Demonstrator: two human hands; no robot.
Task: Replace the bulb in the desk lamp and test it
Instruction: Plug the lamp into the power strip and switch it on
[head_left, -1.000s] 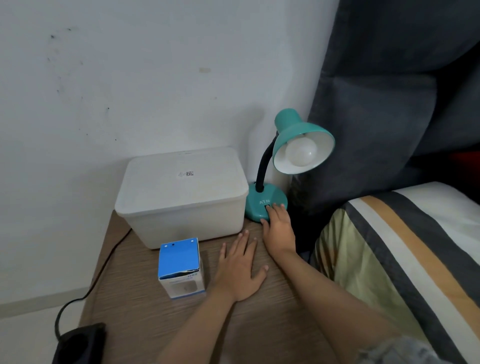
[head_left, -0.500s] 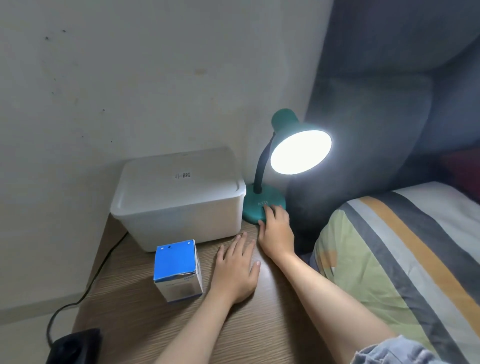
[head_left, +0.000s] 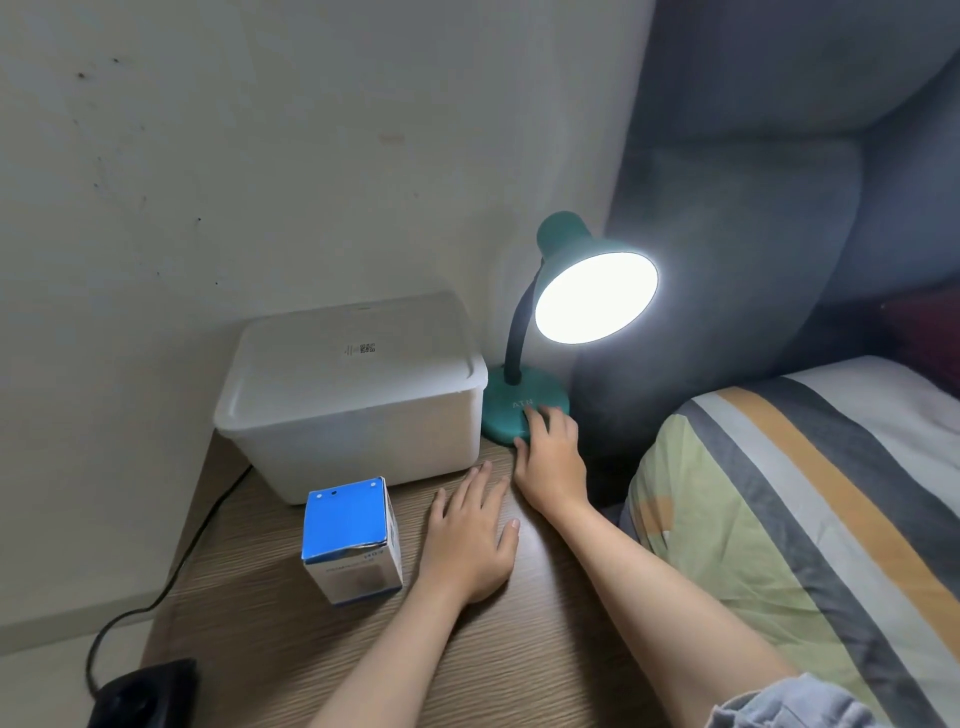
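Observation:
A teal desk lamp (head_left: 511, 402) stands at the table's back right, its shade (head_left: 595, 296) glowing bright white, the bulb inside lost in the glare. My right hand (head_left: 550, 457) rests with its fingertips on the front of the lamp's round base and holds nothing. My left hand (head_left: 470, 535) lies flat on the wooden table (head_left: 519, 665), fingers spread, just left of the right hand. A blue-topped bulb box (head_left: 353, 543) stands to the left of my left hand.
A white lidded plastic bin (head_left: 353, 384) sits against the wall left of the lamp. A black cable (head_left: 171, 577) runs down the table's left side to a black socket (head_left: 145, 693). A striped pillow (head_left: 810, 519) and grey headboard (head_left: 753, 208) lie to the right.
The lamp was dark one second ago and is lit now. My right fingertips stayed on the base; my left hand stayed flat on the table.

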